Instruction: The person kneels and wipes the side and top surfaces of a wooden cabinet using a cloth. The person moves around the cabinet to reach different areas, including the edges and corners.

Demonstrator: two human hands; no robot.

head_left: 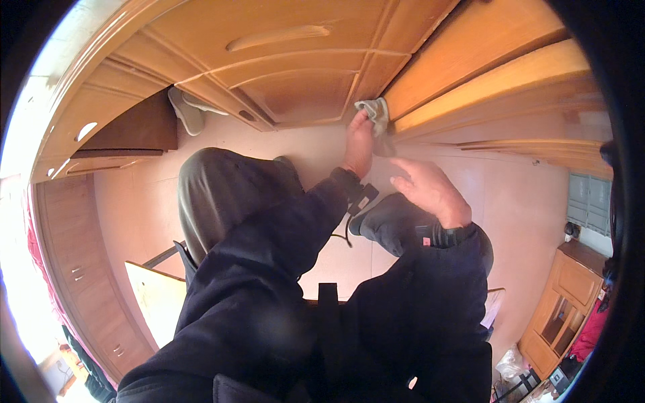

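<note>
One fisheye camera, worn on the person's head, is looking steeply downward and slightly ahead. The dark navy long-sleeved jacket [269,322] is filling the lower foreground at close range. The bare left hand [358,144] and bare right hand [433,190] are appearing farther out, above centre. The orange-brown panelled wooden cabinet front [295,94] is spanning the top, curving with the lens; the pale pinkish floor [517,221] is lying beyond the body. A dark round rim is bounding the view.
</note>
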